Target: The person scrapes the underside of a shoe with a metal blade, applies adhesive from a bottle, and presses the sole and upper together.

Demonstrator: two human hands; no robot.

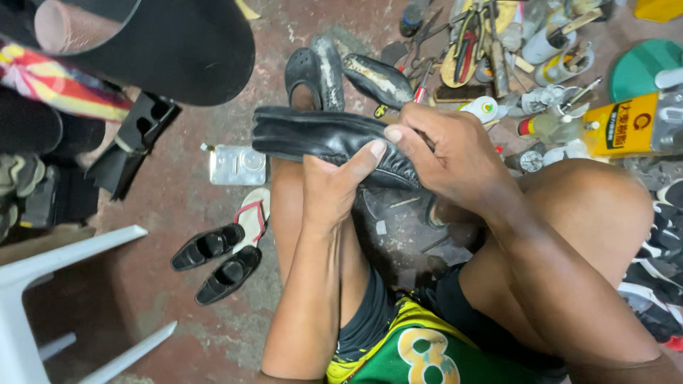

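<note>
Head view: left hand (334, 188) is clenching the black leather shoe (320, 135) from below, thumb pressing its upper, while right hand (445, 153) is gripping the heel end just beside that thumb, holding the shoe above the knees. Beyond the grip, loose soles (377, 80) and tools (469, 50) are lying on the floor. Risk, judged: uneven squeezing could be creasing the soft leather, or the toe end, sticking out unsupported past the left-hand grip, could be twisting loose.

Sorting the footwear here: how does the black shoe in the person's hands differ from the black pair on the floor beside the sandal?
The held shoe is gripped by both hands, lying sideways above the knee; the floor pair sits untouched, openings up. The held shoe's leather is creased; the pair looks smooth and glossy. Both are black.
</note>
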